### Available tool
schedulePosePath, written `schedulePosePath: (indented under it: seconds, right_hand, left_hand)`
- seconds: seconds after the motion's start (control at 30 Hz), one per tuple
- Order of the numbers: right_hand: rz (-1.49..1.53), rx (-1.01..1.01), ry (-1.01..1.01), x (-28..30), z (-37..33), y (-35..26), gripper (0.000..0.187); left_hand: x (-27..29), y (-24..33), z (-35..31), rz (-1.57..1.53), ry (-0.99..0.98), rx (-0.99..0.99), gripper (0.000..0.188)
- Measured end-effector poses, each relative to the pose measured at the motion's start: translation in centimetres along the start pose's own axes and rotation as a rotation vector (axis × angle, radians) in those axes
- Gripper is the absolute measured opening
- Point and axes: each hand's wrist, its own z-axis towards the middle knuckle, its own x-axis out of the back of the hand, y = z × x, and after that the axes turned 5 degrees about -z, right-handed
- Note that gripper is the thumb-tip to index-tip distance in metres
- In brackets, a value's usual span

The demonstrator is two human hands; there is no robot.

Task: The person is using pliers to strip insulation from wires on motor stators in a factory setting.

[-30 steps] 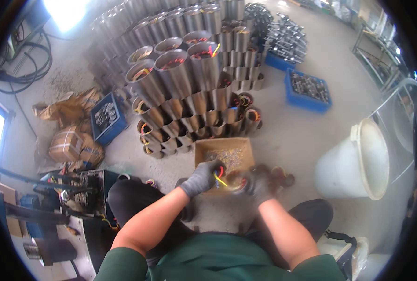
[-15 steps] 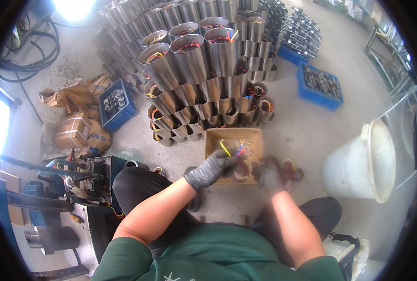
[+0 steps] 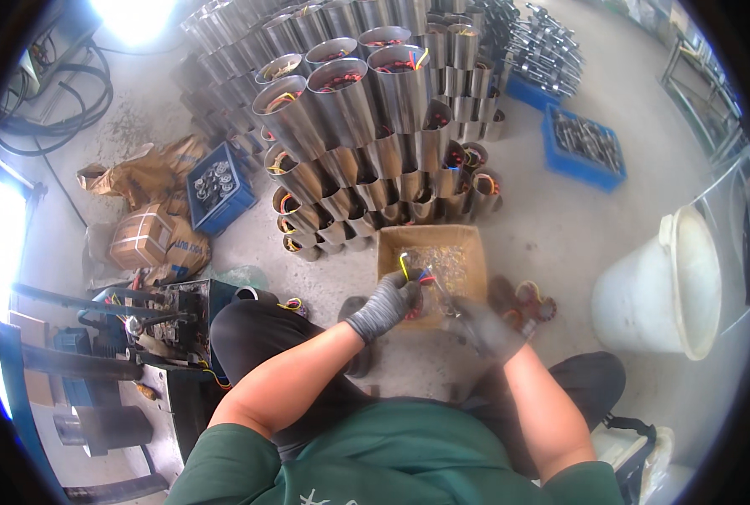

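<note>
My left hand (image 3: pixel 388 307), in a grey glove, is closed round a bundle of coloured wires (image 3: pixel 426 276): yellow, blue and red ends stick out past the fingers. Part of a reddish wire winding shows just below that grip. In my right hand (image 3: pixel 491 328), gloved and somewhat blurred, is a slim metal tool that looks like pliers (image 3: pixel 449 301); its tip is close to the wires. Both hands are over the near side of an open cardboard box (image 3: pixel 479 261) with small coloured scraps in it. Ring-shaped wire windings (image 3: pixel 543 308) lie on the floor right of the box.
Stacked metal cylinders (image 3: pixel 341 105) with wires inside rise beyond the box. Blue crates of metal parts (image 3: pixel 584 147) stand far right, another blue crate (image 3: pixel 221 189) left. A white bucket (image 3: pixel 657 290) is at right, a machine (image 3: pixel 181 311) at left.
My right hand, which was reaching by the windings right of the box, now holds the pliers-like tool near the wires. My left hand keeps its grip on the wires.
</note>
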Motion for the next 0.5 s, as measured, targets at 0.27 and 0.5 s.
schedulePosePath:
  seconds: [0.27, 0.5]
  right_hand:
    - [0.127, -0.118, -0.019, 0.5, -0.3, -0.6, 0.033]
    - [0.552, -0.347, 0.030, 0.9, 0.3, 1.1, 0.020]
  left_hand:
    - [-0.9, 0.6, -0.6, 0.231, -0.083, 0.128, 0.029]
    - [-0.4, -1.8, 0.3, -0.050, -0.191, 0.156, 0.026]
